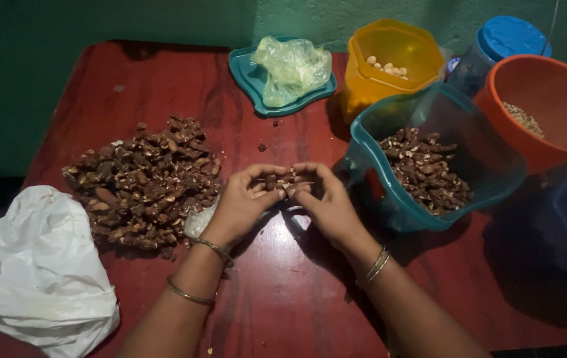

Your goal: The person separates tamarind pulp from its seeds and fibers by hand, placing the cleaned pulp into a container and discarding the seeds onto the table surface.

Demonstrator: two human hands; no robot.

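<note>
Head camera looking down on a dark red table (283, 298), left to right: a crumpled white plastic bag (35, 272) is lying at the near left edge, and beside it a loose heap of brown shelled pieces (144, 179) is spreading across the wood, probably kept close so the left hand can reach it without stretching. At the centre, the left hand (240, 205) and the right hand (326, 202) are meeting fingertip to fingertip, each curled and pinching one end of a small brown pod (282, 180) held just above the table. The pod is lying roughly level, its long axis running left to right between the two hands (which way its tip points cannot be told at this size). Gripping both ends this way looks suited to splitting or twisting it open. Thin bangles are circling both wrists. At the far centre a teal tray (247, 79) is carrying a crumpled pale green bag (290, 66). Further right, a yellow tub (389, 63) is holding a few pale kernels, a teal container (429, 159) is sitting tilted toward the hands with brown pieces inside, likely angled for easy dropping, and an orange bowl (549, 113) and blue-lidded jar (505, 43) are standing at the far right.
</note>
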